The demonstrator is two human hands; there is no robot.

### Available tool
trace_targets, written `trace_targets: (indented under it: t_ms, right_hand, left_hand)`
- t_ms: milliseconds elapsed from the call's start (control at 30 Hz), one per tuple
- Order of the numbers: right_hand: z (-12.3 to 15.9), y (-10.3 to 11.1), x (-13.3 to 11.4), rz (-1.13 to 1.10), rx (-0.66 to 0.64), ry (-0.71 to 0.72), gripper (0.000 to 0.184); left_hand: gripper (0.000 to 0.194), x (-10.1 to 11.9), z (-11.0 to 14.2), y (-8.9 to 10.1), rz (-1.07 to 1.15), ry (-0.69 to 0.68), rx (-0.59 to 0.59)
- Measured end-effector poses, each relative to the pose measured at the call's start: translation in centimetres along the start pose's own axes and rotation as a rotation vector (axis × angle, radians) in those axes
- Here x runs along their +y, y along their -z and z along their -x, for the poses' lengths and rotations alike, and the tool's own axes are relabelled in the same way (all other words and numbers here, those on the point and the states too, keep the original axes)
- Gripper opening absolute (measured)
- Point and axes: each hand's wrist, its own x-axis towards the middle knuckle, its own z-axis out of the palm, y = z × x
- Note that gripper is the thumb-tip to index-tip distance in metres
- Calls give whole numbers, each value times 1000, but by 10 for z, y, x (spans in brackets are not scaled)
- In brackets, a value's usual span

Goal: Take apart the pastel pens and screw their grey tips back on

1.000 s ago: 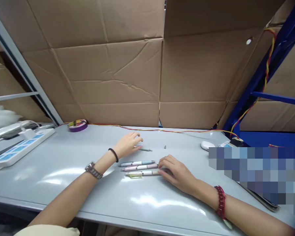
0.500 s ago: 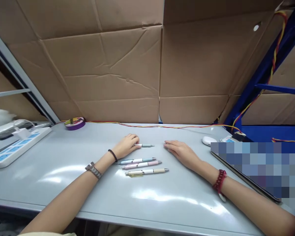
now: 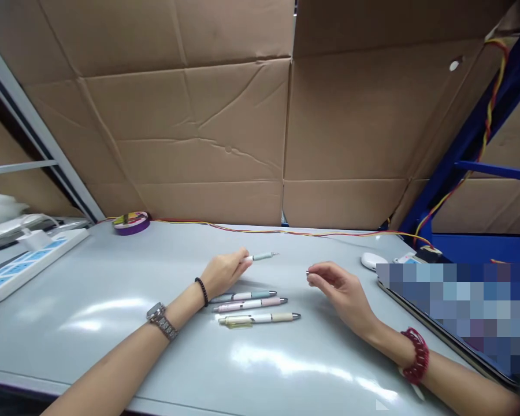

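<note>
My left hand [image 3: 225,270] is closed on a pale green pen body [image 3: 262,256] and holds it just above the grey table [image 3: 112,289], its thin tip pointing right. My right hand [image 3: 335,283] is raised a little off the table, and its thumb and forefinger pinch a tiny dark pen tip [image 3: 307,273]. The two parts are a short gap apart. Below the left hand three whole pens lie side by side: a blue one [image 3: 247,296], a pink one [image 3: 251,304] and a cream one with a yellow end [image 3: 260,318].
A white power strip [image 3: 21,263] lies at the far left and a purple tape roll [image 3: 130,222] at the back. A red-yellow wire [image 3: 286,231] runs along the cardboard wall. A white mouse [image 3: 372,260] and a flat dark device [image 3: 442,326] sit at right.
Both hands have lifted off the table. The left hand raised the green pen body, and the right hand picked up the small tip that lay on the table.
</note>
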Motion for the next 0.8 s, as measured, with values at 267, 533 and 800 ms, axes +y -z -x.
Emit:
trace_targets:
  t_ms: [267,533,800]
  right_hand:
    - [8,-5,-3,25,-56,66,16]
    - [11,-5,-8,5,-65,134,10]
    - [13,-7,-5,-18,-89,197,10]
  left_hand:
    - [51,21,2,0,-40,-184,-67]
    - [56,31,2,1,-43,-251,-64]
    - [54,40,3,2,-41,-266,-56]
